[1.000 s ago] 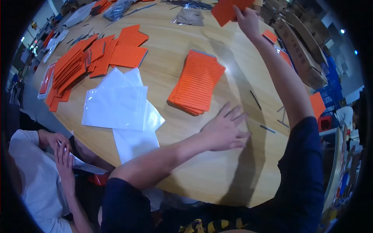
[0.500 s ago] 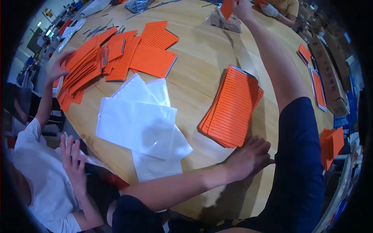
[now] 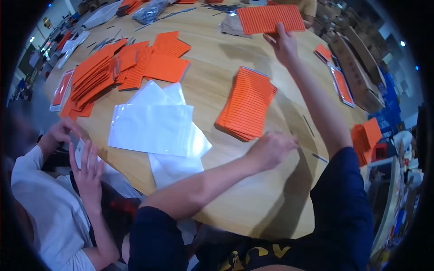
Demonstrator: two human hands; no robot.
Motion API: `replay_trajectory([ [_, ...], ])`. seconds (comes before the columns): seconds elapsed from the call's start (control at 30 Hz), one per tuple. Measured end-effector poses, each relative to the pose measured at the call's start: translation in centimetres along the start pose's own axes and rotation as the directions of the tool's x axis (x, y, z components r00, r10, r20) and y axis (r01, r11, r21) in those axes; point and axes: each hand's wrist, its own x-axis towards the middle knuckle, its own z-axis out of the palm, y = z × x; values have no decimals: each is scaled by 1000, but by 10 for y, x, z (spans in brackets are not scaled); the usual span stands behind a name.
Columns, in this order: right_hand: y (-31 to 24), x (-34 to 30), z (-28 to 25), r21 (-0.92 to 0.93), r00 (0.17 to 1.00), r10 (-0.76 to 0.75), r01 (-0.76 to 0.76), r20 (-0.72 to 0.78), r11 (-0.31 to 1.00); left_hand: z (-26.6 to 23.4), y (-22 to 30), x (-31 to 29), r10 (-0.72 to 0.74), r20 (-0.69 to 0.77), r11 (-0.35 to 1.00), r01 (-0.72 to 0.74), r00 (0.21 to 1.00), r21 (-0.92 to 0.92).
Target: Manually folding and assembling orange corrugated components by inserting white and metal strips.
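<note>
Holding an orange ribbed sheet (image 3: pixel 270 19), right hand (image 3: pixel 284 45) outstretched

Single head-worn fisheye view, looking steeply down, close over the wooden table (image 3: pixel 212 58), forearms entering from below

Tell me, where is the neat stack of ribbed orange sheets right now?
The stack of ribbed orange sheets lies mid-table on the round wooden table, right of the clear plastic bags, just beyond the left hand.
</note>
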Motion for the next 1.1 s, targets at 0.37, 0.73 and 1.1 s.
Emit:
replay_trajectory([
  [0.37, -89, -308, -37, 383, 968, 223, -165, -112, 909, 12, 17, 0, -165, -51, 865, 120, 985, -488],
  [0.73, -134, -371, -132, -900, 935, 27, 332, 354, 283, -27, 19, 29, -730, 85, -26, 97, 678, -995],
  [1.1, -154, -390, -182, -821, 988, -55, 153, 147, 550, -4, 61, 13, -650, 299, 96, 466, 699, -880],
])
